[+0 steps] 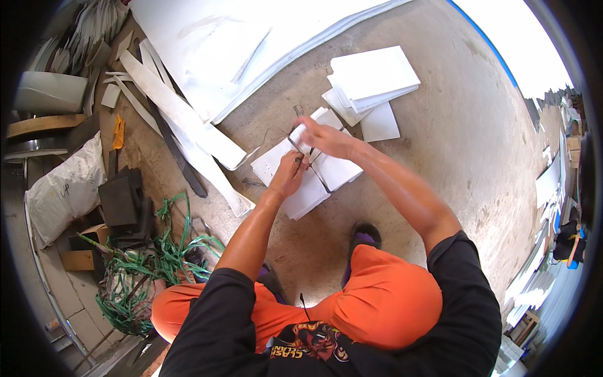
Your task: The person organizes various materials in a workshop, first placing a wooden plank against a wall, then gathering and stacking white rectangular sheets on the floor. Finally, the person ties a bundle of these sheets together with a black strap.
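A bundle of white flat panels (333,173) lies on the concrete floor in front of my knees, with a dark wire or strap (321,179) running around it. My left hand (287,174) pinches the wire on top of the bundle. Reaching across from the right, my right hand (321,137) grips the wire's other end near the bundle's far edge. Both hands are closed on the wire.
A second stack of white panels (372,78) lies just beyond. Long white strips (188,119) and large sheets (213,44) are at the upper left. Tangled green cord (157,257), dark blocks (122,198) and a white sack (66,188) sit at the left.
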### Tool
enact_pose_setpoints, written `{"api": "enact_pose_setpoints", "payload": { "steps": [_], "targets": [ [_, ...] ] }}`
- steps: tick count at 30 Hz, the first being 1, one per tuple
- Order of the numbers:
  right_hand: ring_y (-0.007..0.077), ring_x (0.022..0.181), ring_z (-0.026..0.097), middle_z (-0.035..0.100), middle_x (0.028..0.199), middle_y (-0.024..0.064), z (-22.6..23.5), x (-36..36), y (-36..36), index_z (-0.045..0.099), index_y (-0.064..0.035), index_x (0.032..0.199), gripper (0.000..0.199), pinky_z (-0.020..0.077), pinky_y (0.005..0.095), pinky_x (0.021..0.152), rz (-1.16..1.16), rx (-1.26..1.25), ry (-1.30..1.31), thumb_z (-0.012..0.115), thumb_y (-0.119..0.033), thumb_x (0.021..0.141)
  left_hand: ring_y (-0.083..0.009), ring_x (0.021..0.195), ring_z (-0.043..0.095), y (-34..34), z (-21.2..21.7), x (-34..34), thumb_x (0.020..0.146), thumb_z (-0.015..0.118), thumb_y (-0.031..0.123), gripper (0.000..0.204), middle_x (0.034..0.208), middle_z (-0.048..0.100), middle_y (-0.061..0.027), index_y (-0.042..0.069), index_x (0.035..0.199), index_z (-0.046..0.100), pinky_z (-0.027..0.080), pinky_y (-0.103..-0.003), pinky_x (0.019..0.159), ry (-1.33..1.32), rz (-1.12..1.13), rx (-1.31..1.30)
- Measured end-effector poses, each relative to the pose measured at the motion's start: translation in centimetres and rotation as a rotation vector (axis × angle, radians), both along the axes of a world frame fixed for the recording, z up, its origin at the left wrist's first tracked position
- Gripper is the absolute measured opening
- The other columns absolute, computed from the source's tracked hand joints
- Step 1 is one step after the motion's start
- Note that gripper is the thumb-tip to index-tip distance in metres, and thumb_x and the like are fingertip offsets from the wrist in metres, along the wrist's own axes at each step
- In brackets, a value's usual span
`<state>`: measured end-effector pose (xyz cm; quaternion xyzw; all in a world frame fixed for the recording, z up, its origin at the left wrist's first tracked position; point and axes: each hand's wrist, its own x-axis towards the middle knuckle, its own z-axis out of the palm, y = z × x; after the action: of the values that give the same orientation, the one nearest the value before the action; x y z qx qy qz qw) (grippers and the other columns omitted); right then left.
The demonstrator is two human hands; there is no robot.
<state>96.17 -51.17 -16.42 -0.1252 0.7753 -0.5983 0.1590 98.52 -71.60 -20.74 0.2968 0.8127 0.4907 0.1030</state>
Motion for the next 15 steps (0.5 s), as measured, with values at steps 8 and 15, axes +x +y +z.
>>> {"api": "enact_pose_setpoints", "payload": {
  "steps": [8,15],
  "targets": [
    [0.0311,0.067,0.060,0.066,0.063,0.0097,6.9,5.5,10.9,0.071,-0.0104,0.072,0.042,0.0483,0.0441,0.082,-0.062,0.845,0.554,0.075,-0.049,0.088,-0.0324,0.084,0.055,-1.1,0.6,0.1,0.108,0.051,0.021,0.035,0.082,0.058,-0.0146,0.000,0.081,0.059,0.044,-0.041,0.081,-0.065,0.018,-0.012],
    [0.0282,0.080,0.068,0.073,0.084,0.0090,11.3,9.7,22.3,0.079,-0.0120,0.088,0.023,0.0502,0.0447,0.086,-0.585,1.390,0.060,0.071,-0.033,0.094,-0.0321,0.081,0.055,-1.6,0.0,0.1,0.107,0.052,0.019,0.035,0.079,0.059,-0.0147,-0.001,0.079,0.058,0.045,-0.040,0.078,-0.009,-0.003,0.026]
  ]
}}
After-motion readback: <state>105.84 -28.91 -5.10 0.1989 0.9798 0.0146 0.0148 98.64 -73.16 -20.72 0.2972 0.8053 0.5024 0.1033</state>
